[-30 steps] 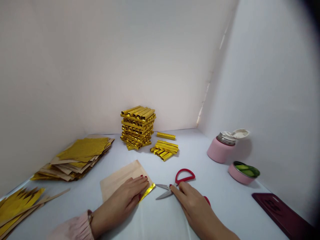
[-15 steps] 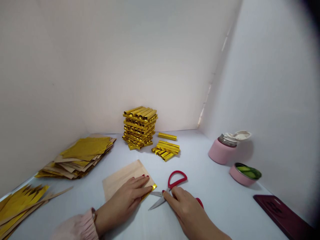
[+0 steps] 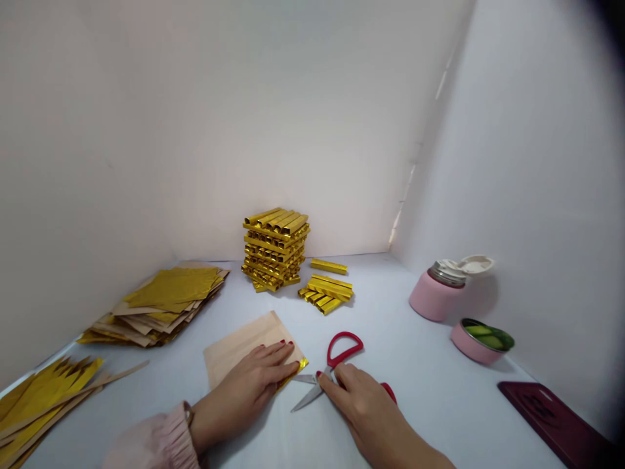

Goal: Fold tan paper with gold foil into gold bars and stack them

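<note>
My left hand (image 3: 254, 381) lies flat, palm down, on a sheet of brown-backed paper (image 3: 239, 346), with its fingers stretched toward the right edge. A narrow strip of gold foil (image 3: 303, 363) shows along that edge, partly under the fingertips. Just to the right, my right hand (image 3: 364, 397) has its fingers closed over the middle of red-handled scissors (image 3: 336, 357). The blades stand apart and point left toward the paper's edge, on the tabletop. One handle loop is in view, while the other is mostly behind the hand.
Behind rises a crisscross stack of gold foil tubes (image 3: 274, 251), with several loose tubes (image 3: 326, 292) beside it. At left lie a pile of gold sheets (image 3: 170, 290) and gold strips (image 3: 53, 397). To the right are a pink bottle (image 3: 434, 299), a cucumber bowl (image 3: 476, 352) and a maroon phone (image 3: 551, 417).
The whole view has shifted slightly, so things sit a little further right. Both hands, the sheet and the scissors keep nearly the same positions.
</note>
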`<state>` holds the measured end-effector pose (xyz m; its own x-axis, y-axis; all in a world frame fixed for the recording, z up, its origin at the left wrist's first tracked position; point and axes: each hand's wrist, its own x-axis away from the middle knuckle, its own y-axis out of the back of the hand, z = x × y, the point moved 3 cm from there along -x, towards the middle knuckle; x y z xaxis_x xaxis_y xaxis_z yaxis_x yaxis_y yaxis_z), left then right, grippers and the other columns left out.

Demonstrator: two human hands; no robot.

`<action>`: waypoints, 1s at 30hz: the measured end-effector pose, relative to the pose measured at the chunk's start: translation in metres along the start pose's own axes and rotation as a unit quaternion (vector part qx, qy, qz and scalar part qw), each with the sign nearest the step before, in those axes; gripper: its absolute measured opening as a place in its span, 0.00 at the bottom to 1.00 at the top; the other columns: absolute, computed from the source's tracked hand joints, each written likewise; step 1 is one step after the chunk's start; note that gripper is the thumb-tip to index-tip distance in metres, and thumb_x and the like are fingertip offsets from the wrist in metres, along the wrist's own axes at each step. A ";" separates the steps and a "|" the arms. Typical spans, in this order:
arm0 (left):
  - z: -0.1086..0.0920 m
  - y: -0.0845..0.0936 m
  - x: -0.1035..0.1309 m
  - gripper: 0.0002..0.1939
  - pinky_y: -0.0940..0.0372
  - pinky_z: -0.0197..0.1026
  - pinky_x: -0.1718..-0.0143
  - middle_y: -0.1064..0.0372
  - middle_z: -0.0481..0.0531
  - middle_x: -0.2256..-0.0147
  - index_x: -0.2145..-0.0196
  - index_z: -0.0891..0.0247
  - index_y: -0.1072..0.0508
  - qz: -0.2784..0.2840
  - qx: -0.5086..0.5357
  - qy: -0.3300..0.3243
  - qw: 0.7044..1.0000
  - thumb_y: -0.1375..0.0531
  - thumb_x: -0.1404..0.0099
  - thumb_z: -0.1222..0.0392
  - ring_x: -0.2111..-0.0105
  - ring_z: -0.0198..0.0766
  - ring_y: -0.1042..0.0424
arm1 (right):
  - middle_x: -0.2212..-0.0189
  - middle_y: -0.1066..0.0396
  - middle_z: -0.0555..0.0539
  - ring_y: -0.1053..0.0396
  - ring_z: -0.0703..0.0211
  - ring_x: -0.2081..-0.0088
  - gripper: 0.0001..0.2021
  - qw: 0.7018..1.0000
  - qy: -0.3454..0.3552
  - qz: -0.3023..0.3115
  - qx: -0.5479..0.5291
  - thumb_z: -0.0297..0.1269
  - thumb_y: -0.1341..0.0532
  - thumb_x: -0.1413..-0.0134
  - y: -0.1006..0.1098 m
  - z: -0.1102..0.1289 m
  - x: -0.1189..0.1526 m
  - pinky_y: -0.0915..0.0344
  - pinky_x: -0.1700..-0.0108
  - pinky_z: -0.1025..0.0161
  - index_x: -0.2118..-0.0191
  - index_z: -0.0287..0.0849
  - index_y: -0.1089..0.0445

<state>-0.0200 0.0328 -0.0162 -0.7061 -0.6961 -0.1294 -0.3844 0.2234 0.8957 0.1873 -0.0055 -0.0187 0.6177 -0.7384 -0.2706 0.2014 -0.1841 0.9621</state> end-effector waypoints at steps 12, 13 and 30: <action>-0.001 0.001 -0.001 0.22 0.45 0.53 0.43 0.47 0.49 0.39 0.40 0.45 0.42 -0.002 -0.007 -0.006 1.000 0.50 0.29 0.63 0.40 0.44 0.46 | 0.67 0.32 0.42 0.35 0.56 0.68 0.20 1.000 0.018 -0.010 0.000 0.19 0.45 0.48 0.000 0.004 0.000 0.37 0.68 0.63 0.49 0.38 0.35; 0.000 0.000 -0.001 0.22 0.45 0.53 0.43 0.47 0.49 0.39 0.40 0.45 0.42 -0.003 -0.005 -0.007 1.000 0.50 0.30 0.63 0.40 0.44 0.46 | 0.67 0.32 0.42 0.35 0.56 0.68 0.20 1.000 0.019 -0.007 -0.001 0.19 0.45 0.48 0.000 0.004 -0.001 0.37 0.67 0.62 0.49 0.38 0.35; 0.000 0.004 0.001 0.18 0.45 0.49 0.43 0.42 0.50 0.41 0.46 0.48 0.33 -0.027 -0.008 -0.024 0.999 0.49 0.31 0.64 0.41 0.42 0.44 | 0.67 0.31 0.41 0.34 0.54 0.68 0.20 0.999 0.008 0.035 -0.019 0.20 0.45 0.46 0.006 0.006 -0.004 0.34 0.67 0.60 0.48 0.37 0.34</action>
<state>-0.0226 0.0327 -0.0124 -0.7130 -0.6726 -0.1979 -0.4132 0.1751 0.8936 0.1816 -0.0080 -0.0114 0.6439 -0.7374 -0.2041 0.1854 -0.1084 0.9767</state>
